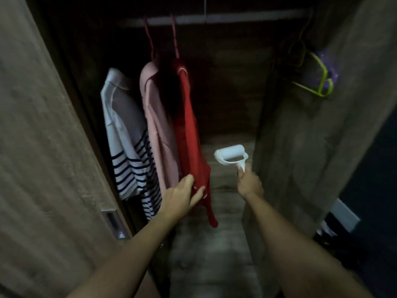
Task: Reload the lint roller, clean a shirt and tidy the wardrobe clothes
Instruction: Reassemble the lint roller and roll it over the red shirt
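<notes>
The left hand (182, 197) pinches the shirt (190, 134) hem; the right hand (249, 184) grips the roller (231, 154), barrel crosswise, just beside it

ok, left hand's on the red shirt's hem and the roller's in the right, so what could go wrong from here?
1. The left hand grips only the lower edge of the red shirt. The fabric above hangs loose and may bunch under the lint roller held by the right hand.
2. Tugging the hem could pull the shirt askew on its hanger.
3. The pink shirt hangs right beside it, so the roller might snag that too.
</notes>
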Demonstrator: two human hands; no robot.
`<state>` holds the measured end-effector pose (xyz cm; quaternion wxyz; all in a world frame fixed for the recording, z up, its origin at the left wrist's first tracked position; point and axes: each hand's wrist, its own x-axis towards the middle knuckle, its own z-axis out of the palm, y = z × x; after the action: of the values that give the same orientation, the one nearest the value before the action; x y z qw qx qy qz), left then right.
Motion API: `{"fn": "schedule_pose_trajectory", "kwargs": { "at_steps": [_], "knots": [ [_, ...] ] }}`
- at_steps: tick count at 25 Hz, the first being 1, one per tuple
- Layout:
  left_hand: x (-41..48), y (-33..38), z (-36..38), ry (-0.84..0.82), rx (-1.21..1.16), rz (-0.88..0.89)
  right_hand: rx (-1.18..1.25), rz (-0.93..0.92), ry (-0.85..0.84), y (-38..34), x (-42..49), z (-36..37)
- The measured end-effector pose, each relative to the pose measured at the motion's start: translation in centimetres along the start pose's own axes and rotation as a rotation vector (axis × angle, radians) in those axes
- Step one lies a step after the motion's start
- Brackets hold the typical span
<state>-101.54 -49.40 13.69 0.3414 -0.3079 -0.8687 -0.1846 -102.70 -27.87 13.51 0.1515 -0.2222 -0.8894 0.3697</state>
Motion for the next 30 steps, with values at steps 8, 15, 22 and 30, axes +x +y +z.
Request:
{"fn": "schedule_pose_trajectory", "kwargs": {
  "at_steps": [8, 15, 22, 30],
  "knots": [
    [-8.9, 8.9, 2.9, -0.407, -0.004, 0.035, -0.143, 0.087, -0.026, 10.3, -12.2, -5.4],
    [-15.7, 26.5, 4.5, -0.649, -0.145, -0.132, -0.248, 0.134, -0.015, 24.3, -24.5, -14.4],
    [-21.7, 48.6, 5.4, -0.828, -0.330, -0.101, -0.203, 0.442, 0.235, 39.7, -37.3, -26.4],
    [-27.5, 67.4, 8.1, -1.055, -0.396, 0.235, -0.363, 0.739, 0.102, 54.3, -47.9, -34.9]
  ]
}}
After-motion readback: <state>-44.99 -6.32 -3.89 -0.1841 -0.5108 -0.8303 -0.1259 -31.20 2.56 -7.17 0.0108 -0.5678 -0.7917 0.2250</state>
